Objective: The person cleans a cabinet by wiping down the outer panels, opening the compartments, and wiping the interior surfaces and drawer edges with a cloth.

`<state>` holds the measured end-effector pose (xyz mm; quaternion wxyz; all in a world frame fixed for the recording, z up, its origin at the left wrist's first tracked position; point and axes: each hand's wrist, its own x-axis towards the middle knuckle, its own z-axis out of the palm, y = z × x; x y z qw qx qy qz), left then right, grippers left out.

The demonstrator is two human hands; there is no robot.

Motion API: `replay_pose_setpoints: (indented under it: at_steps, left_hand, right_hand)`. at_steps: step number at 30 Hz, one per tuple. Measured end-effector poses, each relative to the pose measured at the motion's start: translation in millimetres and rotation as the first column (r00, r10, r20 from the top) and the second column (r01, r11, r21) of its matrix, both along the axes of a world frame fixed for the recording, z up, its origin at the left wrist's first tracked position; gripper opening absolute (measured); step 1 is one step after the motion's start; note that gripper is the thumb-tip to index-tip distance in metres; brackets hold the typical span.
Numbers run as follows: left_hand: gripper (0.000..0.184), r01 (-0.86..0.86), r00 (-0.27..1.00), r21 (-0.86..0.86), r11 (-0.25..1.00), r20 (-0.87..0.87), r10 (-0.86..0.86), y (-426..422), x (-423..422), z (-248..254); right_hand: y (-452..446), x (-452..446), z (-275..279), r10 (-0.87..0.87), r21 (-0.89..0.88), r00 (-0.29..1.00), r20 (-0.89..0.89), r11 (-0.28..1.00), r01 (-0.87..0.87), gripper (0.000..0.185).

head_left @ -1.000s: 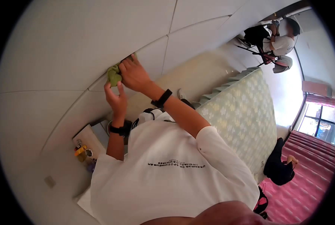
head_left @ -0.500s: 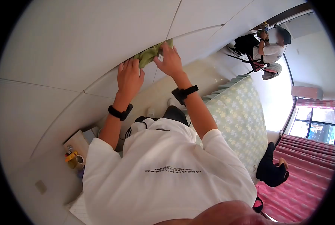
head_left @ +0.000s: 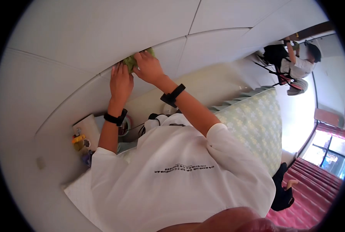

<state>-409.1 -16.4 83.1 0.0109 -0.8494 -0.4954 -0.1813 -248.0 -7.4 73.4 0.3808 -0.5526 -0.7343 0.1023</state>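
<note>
A crumpled green cloth lies against the edge of a white cabinet panel, along the seam. My left hand is at the cloth's left end, fingers pressed together on it at the panel edge. Just to the right, my right hand grips the cloth between thumb and fingers, and a bit of green shows beyond its fingertips. Both wrists wear black bands. The parts of the cloth under my fingers are hidden.
A bed with a pale green floral cover stands at the right. One person sits on a folding chair at upper right; another in dark clothes is near the pink curtain. A small table with yellow items is at left.
My hands first moved right along the seam, spreading the cloth between them, then back left and closer together, bunching it. The camera view has shifted. The seated person's arms have moved.
</note>
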Motion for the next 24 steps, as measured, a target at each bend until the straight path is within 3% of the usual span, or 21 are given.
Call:
replay_pose_setpoints:
  at_steps: [2,7,9,11,13,16,23,24]
  left_hand:
    - [0.028,-0.041,0.999,-0.008,0.999,-0.026,0.041,-4,-5,1]
    - [0.025,-0.045,0.994,0.095,0.994,-0.093,0.054,-3,3,1]
    - [0.024,-0.107,0.993,-0.022,0.994,-0.047,0.106,-2,17,7]
    - [0.023,-0.107,0.994,-0.007,0.994,-0.032,0.107,-1,30,14]
    - [0.023,-0.107,0.994,-0.008,0.994,-0.001,0.107,-1,44,16]
    - [0.021,-0.076,0.996,-0.005,0.997,-0.049,0.075,5,69,11]
    - [0.022,0.084,0.990,0.087,0.993,-0.119,-0.073,20,146,5]
    - [0.023,0.100,0.985,0.096,0.990,-0.154,-0.085,18,154,3]
  right_hand:
    - [2,-8,-5,0.005,0.053,1.000,-0.027,0.999,-0.004,0.034]
    - [4,13,-5,0.090,-0.034,0.995,-0.033,0.995,-0.091,0.030]
    - [0,20,-2,0.088,-0.026,0.994,-0.071,0.996,-0.090,0.031]
    - [-4,29,3,0.088,-0.028,0.992,-0.090,0.995,-0.091,0.032]
    - [-10,42,7,0.070,-0.154,0.996,-0.064,0.985,-0.079,0.035]
    - [-12,59,-13,-0.015,-0.068,0.997,-0.078,0.998,0.010,0.040]
    - [-10,128,-20,-0.129,-0.051,0.991,-0.030,0.991,0.128,0.047]
    - [-9,137,-22,-0.088,-0.100,0.978,-0.188,0.992,0.070,0.049]
